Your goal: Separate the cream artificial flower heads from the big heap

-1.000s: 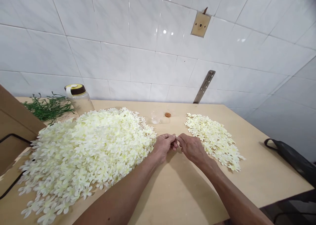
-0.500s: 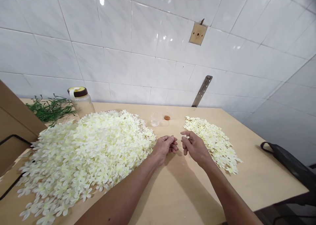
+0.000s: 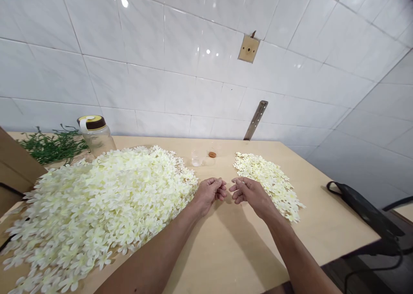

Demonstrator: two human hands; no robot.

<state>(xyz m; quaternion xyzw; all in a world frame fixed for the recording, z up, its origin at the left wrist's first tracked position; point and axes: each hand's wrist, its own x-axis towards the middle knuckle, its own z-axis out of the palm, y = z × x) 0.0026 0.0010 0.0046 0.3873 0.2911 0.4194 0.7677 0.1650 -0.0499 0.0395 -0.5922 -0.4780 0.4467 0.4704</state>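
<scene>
A big heap of cream-white fabric flowers (image 3: pixel 103 199) covers the left half of the wooden table (image 3: pixel 232 242). A smaller, flatter pile of the same flowers (image 3: pixel 271 182) lies to the right. My left hand (image 3: pixel 209 193) rests at the right edge of the big heap with its fingers curled in; what they hold is hidden. My right hand (image 3: pixel 250 192) sits a few centimetres to its right, beside the small pile. Its fingers are curled and its thumb is pressed to a small white flower. The two hands are close together and do not touch.
A clear jar with a brown and yellow lid (image 3: pixel 96 134) and green plastic sprigs (image 3: pixel 48 145) stand at the back left. A small clear cup (image 3: pixel 196 158) and a brown cap (image 3: pixel 212 154) sit near the wall. A cardboard box (image 3: pixel 16 169) is at the left, a black bag (image 3: pixel 361 203) at the right edge.
My hands were touching fingertip to fingertip; they have pulled apart, the right one drawing toward the small pile. The camera has swung slightly to the right.
</scene>
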